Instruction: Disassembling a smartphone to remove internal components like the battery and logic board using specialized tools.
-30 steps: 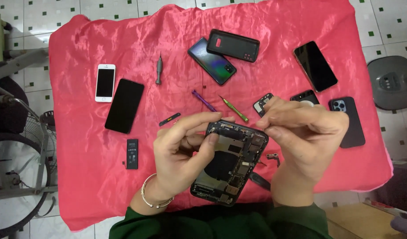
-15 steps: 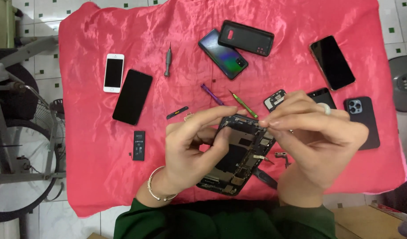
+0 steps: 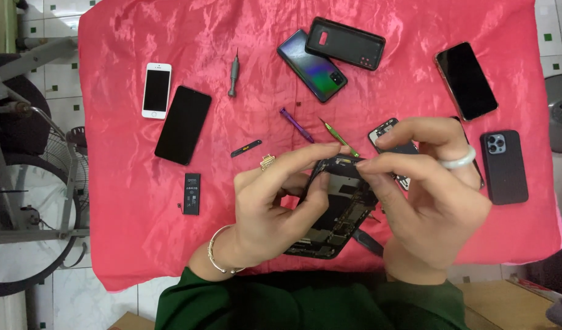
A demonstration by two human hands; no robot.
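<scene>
Red satin cloth (image 3: 140, 256) covers the tabletop, and at about six o'clock both hands work on an opened phone (image 3: 345, 208) whose back is off and whose boards show. The left hand (image 3: 269, 208) cradles its lower edge, thumb and forefinger clenched on the frame; the right hand (image 3: 431, 201), with a pale ring, pinches at the phone's top edge, fingers closed there, though whether they hold a small part I cannot tell.

By my reading, the teardown is well along: the shell is open and a small black battery (image 3: 192, 193) already lies apart at nine o'clock, while the boards remain seated inside.

Counted around the cloth: one white phone (image 3: 155, 90) and one black slab (image 3: 183, 124) at ten o'clock; one glossy dark phone (image 3: 311, 65) and one black case (image 3: 345, 43) at twelve; one dark phone (image 3: 465, 80) at two; one phone with a camera cluster (image 3: 504, 166) at three. One more part-stripped unit (image 3: 385, 131) shows behind the right fingers. Tools: one grey screwdriver (image 3: 233, 73), one purple pry tool (image 3: 296, 124), one green one (image 3: 337, 137), one short black strip (image 3: 246, 148).
</scene>
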